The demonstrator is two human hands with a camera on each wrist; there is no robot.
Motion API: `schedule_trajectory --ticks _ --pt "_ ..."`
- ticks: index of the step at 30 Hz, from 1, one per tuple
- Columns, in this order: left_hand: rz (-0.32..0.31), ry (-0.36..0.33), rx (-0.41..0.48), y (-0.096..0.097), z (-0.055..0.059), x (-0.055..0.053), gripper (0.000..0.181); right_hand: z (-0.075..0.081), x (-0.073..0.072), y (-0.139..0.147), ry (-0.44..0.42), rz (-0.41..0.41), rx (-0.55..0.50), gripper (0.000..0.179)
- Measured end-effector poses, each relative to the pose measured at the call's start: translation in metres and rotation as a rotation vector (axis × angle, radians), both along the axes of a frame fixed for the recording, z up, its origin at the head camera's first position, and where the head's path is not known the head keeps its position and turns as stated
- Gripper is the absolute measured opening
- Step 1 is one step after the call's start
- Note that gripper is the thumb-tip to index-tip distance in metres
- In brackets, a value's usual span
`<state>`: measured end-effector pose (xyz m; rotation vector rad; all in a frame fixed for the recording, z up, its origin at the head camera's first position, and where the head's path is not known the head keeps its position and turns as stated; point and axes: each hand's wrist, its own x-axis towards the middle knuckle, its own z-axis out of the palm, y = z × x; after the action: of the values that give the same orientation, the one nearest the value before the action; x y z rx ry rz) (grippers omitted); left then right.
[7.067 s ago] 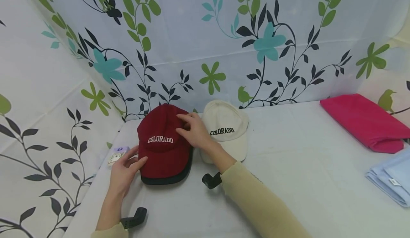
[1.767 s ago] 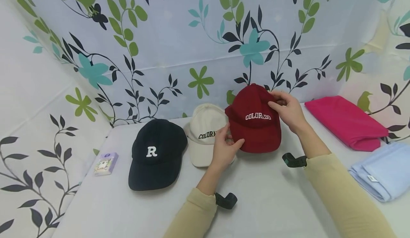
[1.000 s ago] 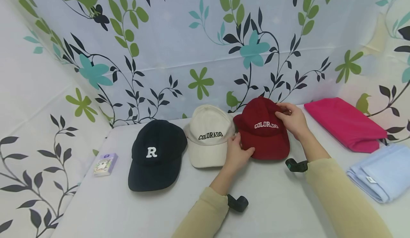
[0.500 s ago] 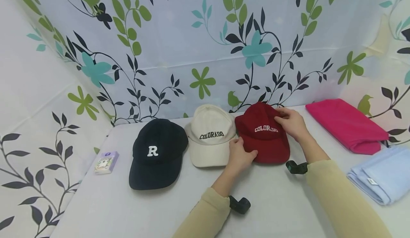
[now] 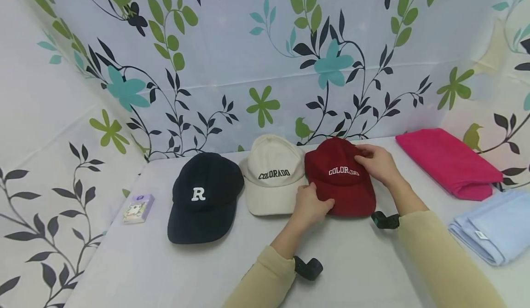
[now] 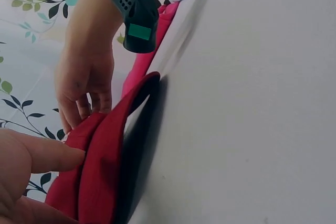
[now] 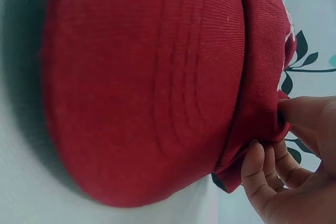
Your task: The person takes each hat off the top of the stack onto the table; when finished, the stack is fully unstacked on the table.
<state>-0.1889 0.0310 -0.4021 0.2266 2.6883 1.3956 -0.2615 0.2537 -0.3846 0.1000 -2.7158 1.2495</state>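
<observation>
A red baseball cap (image 5: 348,193) with white COLORADO lettering rests on the table, brim toward me. My right hand (image 5: 378,163) pinches its right side; in the right wrist view the thumb (image 7: 307,111) presses the crown cloth against curled fingers. At the cap's left side, my left hand (image 5: 310,206) grips the edge where brim meets crown. The left wrist view shows one digit of that hand (image 6: 31,153) against the red cloth; its other fingers are mostly out of sight. Directly left of the red cap sits a cream COLORADO cap (image 5: 273,197), partly behind my left hand.
A black cap (image 5: 203,225) with a white R lies farther left, then a small lilac box (image 5: 138,209). Folded pink cloth (image 5: 447,160) and folded light blue cloth (image 5: 494,225) lie on the right. A patterned curtain (image 5: 223,45) hangs behind the white table (image 5: 145,271).
The red cap has been lifted off the black cap, carried rightward past the cream one and lowered onto the table. Over the last half second it has slid slightly toward me.
</observation>
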Motion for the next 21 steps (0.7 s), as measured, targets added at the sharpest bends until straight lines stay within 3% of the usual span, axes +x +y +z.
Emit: schedule_trajectory --ticks 7,14,21 --pt "-0.020 -0.040 -0.044 -0.001 0.002 0.002 0.074 0.000 -0.001 -0.002 0.056 0.006 0.040 0.040" --pt "-0.034 -0.028 0.034 -0.006 -0.002 0.003 0.075 -0.003 0.000 -0.003 0.115 0.004 0.059 0.042" --pt "-0.075 0.024 0.123 -0.018 0.004 0.006 0.076 0.000 0.003 -0.009 0.193 -0.019 0.083 0.052"
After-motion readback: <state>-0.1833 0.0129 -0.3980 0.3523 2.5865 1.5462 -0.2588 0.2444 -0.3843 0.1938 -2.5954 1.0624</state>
